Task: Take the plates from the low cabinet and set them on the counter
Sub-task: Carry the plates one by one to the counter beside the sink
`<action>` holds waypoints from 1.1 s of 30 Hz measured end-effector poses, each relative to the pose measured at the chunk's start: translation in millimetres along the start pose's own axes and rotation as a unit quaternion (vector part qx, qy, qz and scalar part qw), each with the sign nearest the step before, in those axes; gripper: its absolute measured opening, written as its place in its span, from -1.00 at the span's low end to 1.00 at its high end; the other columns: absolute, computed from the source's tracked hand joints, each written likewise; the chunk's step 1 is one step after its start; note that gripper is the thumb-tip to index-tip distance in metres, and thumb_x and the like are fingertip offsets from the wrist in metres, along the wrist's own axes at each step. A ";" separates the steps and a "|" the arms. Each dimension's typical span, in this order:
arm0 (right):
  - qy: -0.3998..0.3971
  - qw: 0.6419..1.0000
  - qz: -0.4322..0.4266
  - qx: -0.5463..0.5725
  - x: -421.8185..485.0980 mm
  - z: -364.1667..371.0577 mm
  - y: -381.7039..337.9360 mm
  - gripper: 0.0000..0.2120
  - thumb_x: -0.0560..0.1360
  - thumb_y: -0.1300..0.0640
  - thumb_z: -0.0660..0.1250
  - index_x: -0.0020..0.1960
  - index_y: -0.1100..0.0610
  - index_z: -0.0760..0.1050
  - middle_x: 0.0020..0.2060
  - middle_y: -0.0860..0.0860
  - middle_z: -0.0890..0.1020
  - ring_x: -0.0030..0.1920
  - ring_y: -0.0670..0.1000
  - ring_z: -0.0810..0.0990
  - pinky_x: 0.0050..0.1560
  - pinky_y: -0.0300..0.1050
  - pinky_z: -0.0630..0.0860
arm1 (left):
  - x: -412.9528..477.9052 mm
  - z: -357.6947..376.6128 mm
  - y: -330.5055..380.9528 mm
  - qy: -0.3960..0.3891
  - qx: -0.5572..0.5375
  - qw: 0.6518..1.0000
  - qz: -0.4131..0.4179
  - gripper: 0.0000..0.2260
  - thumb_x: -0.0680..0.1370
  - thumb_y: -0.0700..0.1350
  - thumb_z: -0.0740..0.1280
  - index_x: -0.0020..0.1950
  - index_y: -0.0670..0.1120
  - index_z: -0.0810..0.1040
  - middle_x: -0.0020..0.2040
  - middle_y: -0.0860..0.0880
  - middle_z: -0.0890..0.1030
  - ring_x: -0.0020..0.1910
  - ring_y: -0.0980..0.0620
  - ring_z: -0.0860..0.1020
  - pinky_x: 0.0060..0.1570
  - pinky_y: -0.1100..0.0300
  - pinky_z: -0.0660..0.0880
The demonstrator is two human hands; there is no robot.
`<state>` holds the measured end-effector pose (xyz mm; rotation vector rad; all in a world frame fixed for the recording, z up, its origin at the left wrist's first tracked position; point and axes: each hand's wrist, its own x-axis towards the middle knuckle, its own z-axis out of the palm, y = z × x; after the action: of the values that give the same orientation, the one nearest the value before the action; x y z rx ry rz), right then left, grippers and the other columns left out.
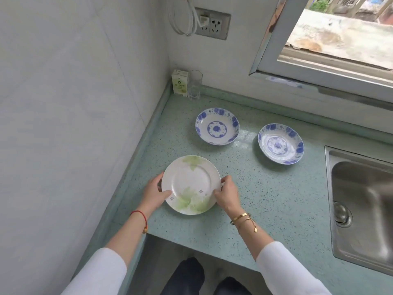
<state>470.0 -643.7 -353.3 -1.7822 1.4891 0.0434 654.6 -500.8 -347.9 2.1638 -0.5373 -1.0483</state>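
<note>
Nearest, two forearms in white sleeves reach out over the pale green speckled stone bench (265, 199). The left wrist wears a red string bracelet (139, 216) and the right wrist wears gold bracelets (241, 217).

The left hand (154, 191) and the right hand (227, 193) hold a white round plate with pale green leaves (191, 182) between them. Each grip is closed on an opposite edge of the rim, with the thumb on top and the fingers curled at the side. The plate sits level at the near left part of the bench, close to the tiled wall. I cannot tell whether it rests fully on the surface.

Farther back, well apart from it, two blue-and-white flowered deep plates stand upright on the bench. One (217, 126) is behind the held plate and the other (280, 143) is to its right, near a stainless steel sink (361, 199).

In the far corner a small white-and-green carton (179, 83) stands just beside a clear drinking glass (195, 85). Above them, a grey wall socket (212, 23) has a white cable (182, 20) looped from it. A metal-framed window (340, 28) is to the right.
</note>
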 end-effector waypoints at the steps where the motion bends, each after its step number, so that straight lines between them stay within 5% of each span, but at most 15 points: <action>1: 0.002 1.000 -0.004 -0.003 -0.8 -1.4 0.0 -0.71 0.48 0.22 0.28 0.18 0.18 0.33 0.06 0.12 0.54 0.01 0.15 0.55 0.04 0.11 0.55 | -1.4 -1.1 0.5 0.004 0.001 1.000 -0.001 -0.28 0.47 -0.28 0.44 0.58 -0.03 0.25 0.46 -0.08 0.42 0.15 0.00 0.50 0.15 0.11 0.48; 7: 0.036 0.992 -0.045 0.110 -12.6 -31.4 -17.3 -0.66 0.54 0.13 0.26 0.29 0.20 0.41 -0.03 0.08 0.59 -0.06 0.07 0.58 0.01 0.04 0.56 | -35.7 -15.2 10.8 0.105 -0.071 0.992 -0.007 -0.37 0.51 -0.17 0.44 0.54 0.00 0.29 0.45 0.00 0.40 0.27 0.03 0.45 0.18 0.10 0.44; 13: -0.081 0.945 -0.141 0.284 -54.2 -71.4 -40.4 -0.76 0.57 0.17 0.26 0.21 0.14 0.55 0.06 0.09 0.66 0.07 0.05 0.63 -0.04 -0.15 0.59 | -115.2 -13.5 24.8 0.235 -0.188 0.952 0.051 -0.60 0.54 -0.22 0.40 0.37 -0.06 0.50 0.31 -0.03 0.58 0.16 0.05 0.56 0.16 0.26 0.44; 15: -0.129 0.926 -0.175 0.310 -77.6 -81.0 -39.4 -0.75 0.57 0.20 0.27 0.22 0.15 0.55 0.06 0.08 0.68 0.07 0.04 0.64 -0.03 -0.18 0.59 | -154.2 -0.8 22.0 0.285 -0.233 0.928 0.065 -0.63 0.55 -0.22 0.39 0.35 -0.07 0.52 0.28 -0.02 0.61 0.14 0.11 0.57 0.12 0.39 0.42; 21: -0.279 0.882 -0.247 0.289 -140.7 -87.9 -11.3 -0.76 0.59 0.20 0.27 0.24 0.13 0.54 0.12 0.09 0.66 0.10 0.06 0.63 0.05 -0.14 0.56 | -268.5 60.3 1.6 0.413 -0.360 0.832 0.085 -0.68 0.56 -0.28 0.38 0.26 0.00 0.55 0.26 -0.01 0.63 0.21 0.18 0.60 0.27 0.32 0.45; 33: -0.552 0.749 -0.347 0.115 -334.3 -52.5 69.5 -0.78 0.57 0.18 0.32 0.20 0.13 0.58 0.13 0.12 0.66 0.10 0.03 0.62 0.14 -0.11 0.57 | -541.8 202.1 -56.4 0.672 -0.397 0.626 0.012 -0.66 0.59 -0.22 0.36 0.37 -0.08 0.53 0.29 0.04 0.63 0.27 0.18 0.59 0.22 0.37 0.50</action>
<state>285.3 -401.4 -190.4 -1.5018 -0.0476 0.4335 175.3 -210.4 -194.5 1.4667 0.5485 0.5107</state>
